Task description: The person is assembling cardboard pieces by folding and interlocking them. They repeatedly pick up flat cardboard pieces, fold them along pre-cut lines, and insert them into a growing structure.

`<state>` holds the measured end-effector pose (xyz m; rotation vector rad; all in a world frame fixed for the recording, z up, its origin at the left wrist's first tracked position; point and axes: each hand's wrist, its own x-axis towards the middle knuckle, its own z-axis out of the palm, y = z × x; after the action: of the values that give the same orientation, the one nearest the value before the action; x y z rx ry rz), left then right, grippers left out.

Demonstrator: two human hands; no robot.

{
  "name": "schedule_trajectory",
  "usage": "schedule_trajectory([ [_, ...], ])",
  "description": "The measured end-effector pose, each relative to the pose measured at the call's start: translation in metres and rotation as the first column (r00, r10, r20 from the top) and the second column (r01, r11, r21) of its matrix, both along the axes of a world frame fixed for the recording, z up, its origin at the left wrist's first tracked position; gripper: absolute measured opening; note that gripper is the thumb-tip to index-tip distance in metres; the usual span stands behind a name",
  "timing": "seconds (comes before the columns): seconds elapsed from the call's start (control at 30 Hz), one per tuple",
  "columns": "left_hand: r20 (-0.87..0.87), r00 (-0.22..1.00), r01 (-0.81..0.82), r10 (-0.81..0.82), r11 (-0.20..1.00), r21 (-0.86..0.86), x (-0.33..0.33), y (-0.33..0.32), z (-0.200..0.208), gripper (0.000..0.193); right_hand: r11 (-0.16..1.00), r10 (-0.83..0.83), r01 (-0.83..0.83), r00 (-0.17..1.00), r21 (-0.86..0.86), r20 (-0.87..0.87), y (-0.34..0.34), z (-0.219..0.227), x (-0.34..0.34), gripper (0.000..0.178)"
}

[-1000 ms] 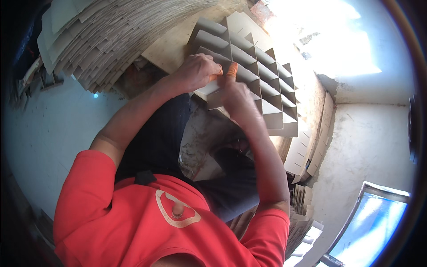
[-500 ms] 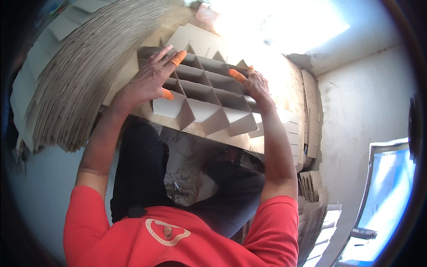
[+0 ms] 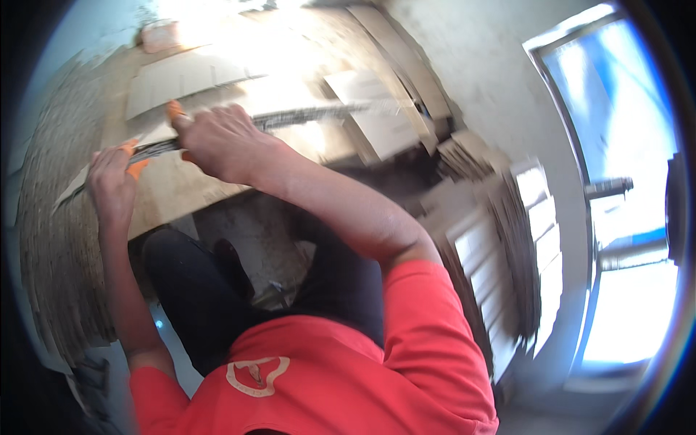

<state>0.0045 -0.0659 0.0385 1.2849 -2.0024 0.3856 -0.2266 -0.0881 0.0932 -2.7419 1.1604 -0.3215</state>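
Observation:
A cardboard partition grid, folded flat into a thin long bundle, is seen edge-on above the work table and blurred by motion. My left hand is closed on it near its left end. Further right along the bundle, my right hand grips it with the fingers wrapped round. Orange covers sit on some fingertips of both hands. Behind the bundle lies a flat slotted cardboard sheet.
A big stack of cardboard sheets stands at the left. Another flat sheet rests at the table's right end. More bundled cardboard is piled on the right, near a wall and a bright window.
The opened-out grid has been collapsed flat. Both hands have moved left with it, the right one crossing in front of me, and the view has turned to the right.

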Motion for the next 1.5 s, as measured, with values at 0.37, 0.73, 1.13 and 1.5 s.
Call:
schedule_trajectory([
  [0.37, -0.218, 0.890, 0.363, -0.401, 0.911, -0.197, -0.142, 0.068, 0.050, 0.058, 0.618, -0.727, 0.433, 0.633, -0.656, -0.267, 0.167, 0.063, -0.230, 0.062],
  [0.73, -0.211, 0.846, 0.491, -0.489, 0.870, -0.047, -0.182, 0.075, 0.007, 0.052, 0.006, -0.995, 0.750, -0.064, -0.662, -0.081, 0.429, -0.023, -0.333, 0.043],
  [1.13, -0.159, 0.853, 0.504, -0.497, 0.864, 0.002, -0.194, 0.077, 0.002, 0.046, 0.092, -0.995, 0.852, 0.062, -0.516, -0.075, 0.483, -0.077, -0.418, 0.041],
  [1.5, -0.356, 0.824, 0.520, -0.441, 0.839, 0.164, -0.185, 0.063, -0.018, 0.035, 0.245, -0.912, 0.895, 0.343, -0.371, 0.224, 0.338, 0.024, -0.348, 0.018],
])
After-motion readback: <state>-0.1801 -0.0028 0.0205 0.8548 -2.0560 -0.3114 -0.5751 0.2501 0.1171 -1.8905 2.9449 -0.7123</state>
